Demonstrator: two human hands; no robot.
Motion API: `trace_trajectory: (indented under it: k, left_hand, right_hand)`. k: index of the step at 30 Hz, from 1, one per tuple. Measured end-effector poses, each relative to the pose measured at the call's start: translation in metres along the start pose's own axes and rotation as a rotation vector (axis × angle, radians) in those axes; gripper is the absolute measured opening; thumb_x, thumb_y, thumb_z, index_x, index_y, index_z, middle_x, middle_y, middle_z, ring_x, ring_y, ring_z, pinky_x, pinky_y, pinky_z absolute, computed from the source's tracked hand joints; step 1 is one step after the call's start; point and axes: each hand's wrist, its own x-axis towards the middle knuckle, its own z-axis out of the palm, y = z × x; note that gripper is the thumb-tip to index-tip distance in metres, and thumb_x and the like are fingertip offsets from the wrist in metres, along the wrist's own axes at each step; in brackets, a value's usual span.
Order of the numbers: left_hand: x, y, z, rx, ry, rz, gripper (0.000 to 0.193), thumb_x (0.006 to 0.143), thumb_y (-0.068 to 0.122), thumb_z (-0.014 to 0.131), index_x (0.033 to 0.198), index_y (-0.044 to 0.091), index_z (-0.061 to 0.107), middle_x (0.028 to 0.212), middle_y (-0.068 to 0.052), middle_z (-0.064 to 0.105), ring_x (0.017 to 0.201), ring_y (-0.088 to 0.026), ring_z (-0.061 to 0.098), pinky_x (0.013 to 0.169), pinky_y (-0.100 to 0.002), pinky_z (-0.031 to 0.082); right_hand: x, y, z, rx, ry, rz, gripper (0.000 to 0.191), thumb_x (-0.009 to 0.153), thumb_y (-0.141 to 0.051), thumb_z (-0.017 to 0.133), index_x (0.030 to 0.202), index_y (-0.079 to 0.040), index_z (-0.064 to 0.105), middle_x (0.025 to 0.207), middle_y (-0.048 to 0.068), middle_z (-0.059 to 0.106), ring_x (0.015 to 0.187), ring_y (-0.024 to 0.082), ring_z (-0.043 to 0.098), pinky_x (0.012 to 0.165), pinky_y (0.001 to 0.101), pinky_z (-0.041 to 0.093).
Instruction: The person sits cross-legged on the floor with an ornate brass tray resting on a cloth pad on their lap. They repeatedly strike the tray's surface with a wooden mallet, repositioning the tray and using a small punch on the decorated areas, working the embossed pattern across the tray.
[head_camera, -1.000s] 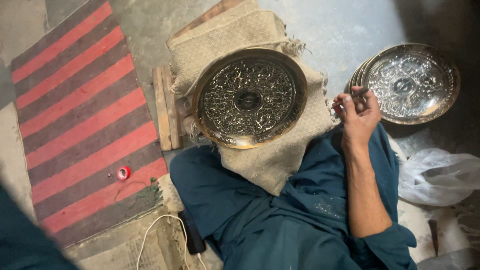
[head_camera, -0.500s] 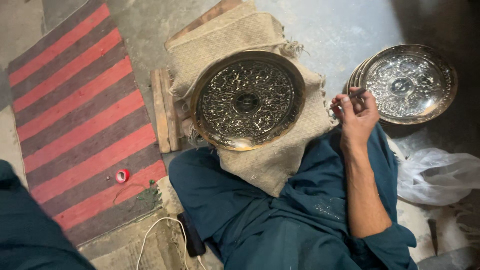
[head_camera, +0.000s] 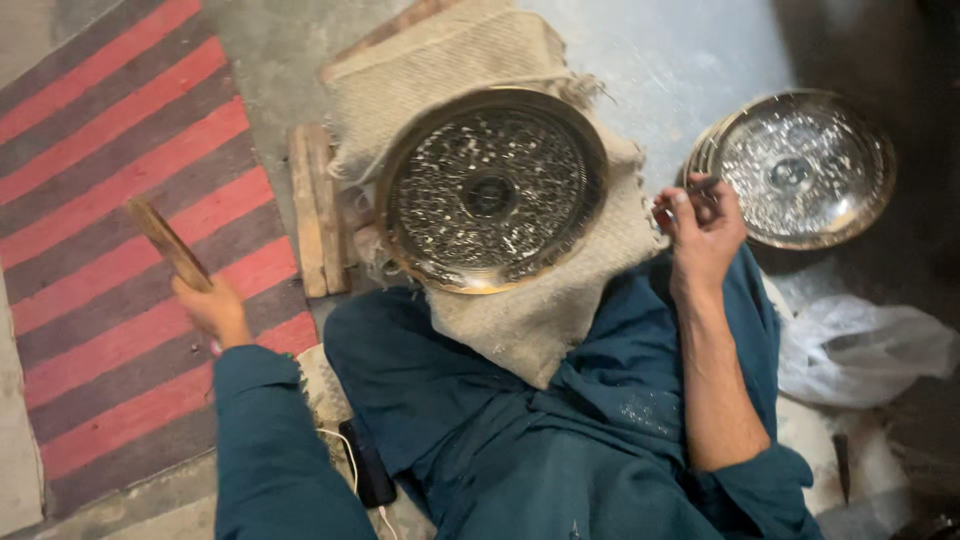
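Two engraved metal trays (head_camera: 495, 190) (head_camera: 805, 165), one burlap cloth (head_camera: 460, 60), one striped rug (head_camera: 110, 190), two hands (head_camera: 215, 310) (head_camera: 705, 230), one wooden stick (head_camera: 165, 240)

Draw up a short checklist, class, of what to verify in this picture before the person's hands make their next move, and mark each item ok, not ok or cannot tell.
1. Left hand grips the flat wooden stick: ok, fingers closed round its lower end.
2. Right hand holds a small thin metal tool: ok, pinched in the fingers, but its tip is too small to make out.
3. Round engraved brass-rimmed plate rests on the coarse burlap cloth: ok, it lies on the cloth over the lap.
4. Both hands at the plate: not ok, each is off to one side.
5. Stack of shiny round metal plates on the floor is steady: cannot tell.
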Motion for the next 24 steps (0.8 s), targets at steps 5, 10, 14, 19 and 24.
trace_trajectory:
  k: [5, 10, 14, 19, 24]
  left_hand:
    - [-0.011, -0.012, 0.000, 0.210, -0.653, -0.555, 0.050, 0.090, 0.031, 0.074, 0.127, -0.001, 0.065, 0.113, -0.028, 0.072, 0.107, -0.043, 0.074, 0.095, -0.054, 0.056]
    - [-0.018, -0.021, 0.000, 0.063, -0.559, -0.538, 0.046, 0.085, 0.024, 0.076, 0.120, -0.005, 0.064, 0.097, -0.028, 0.069, 0.088, -0.049, 0.069, 0.075, -0.058, 0.053]
    - [-0.010, -0.025, -0.004, 0.164, -0.027, -0.007, 0.051, 0.070, 0.019, 0.083, 0.114, -0.002, 0.069, 0.079, -0.022, 0.071, 0.070, -0.043, 0.067, 0.059, -0.054, 0.053]
    - [-0.005, -0.029, -0.012, -0.077, -0.399, -0.324, 0.027, 0.075, 0.012, 0.074, 0.098, 0.001, 0.065, 0.067, -0.008, 0.059, 0.054, -0.024, 0.056, 0.045, -0.042, 0.043]
    - [0.010, -0.026, -0.020, -0.139, -0.798, -0.542, 0.009, 0.084, 0.010, 0.066, 0.083, 0.002, 0.064, 0.058, -0.009, 0.055, 0.047, -0.020, 0.054, 0.041, -0.039, 0.036]
  right_hand:
    - [-0.006, -0.015, 0.011, -0.032, -0.005, -0.002, 0.024, 0.106, -0.001, 0.065, 0.129, -0.004, 0.057, 0.106, 0.009, 0.073, 0.092, 0.014, 0.071, 0.079, 0.0292, 0.062]
    - [-0.009, -0.025, 0.018, -0.093, -0.022, -0.031, 0.023, 0.106, -0.001, 0.064, 0.128, -0.003, 0.057, 0.105, 0.010, 0.074, 0.092, 0.014, 0.072, 0.079, 0.0293, 0.063]
    - [-0.010, -0.028, 0.022, -0.084, -0.001, -0.013, 0.024, 0.104, 0.000, 0.063, 0.127, -0.004, 0.057, 0.106, 0.009, 0.074, 0.093, 0.014, 0.073, 0.079, 0.0291, 0.063]
    - [-0.011, -0.028, 0.021, -0.066, -0.005, -0.013, 0.023, 0.105, 0.000, 0.063, 0.127, -0.002, 0.057, 0.106, 0.010, 0.073, 0.093, 0.015, 0.072, 0.079, 0.0291, 0.062]
    - [-0.012, -0.025, 0.019, -0.063, -0.034, -0.039, 0.024, 0.106, 0.000, 0.063, 0.129, -0.003, 0.056, 0.105, 0.010, 0.073, 0.092, 0.015, 0.072, 0.078, 0.0288, 0.061]
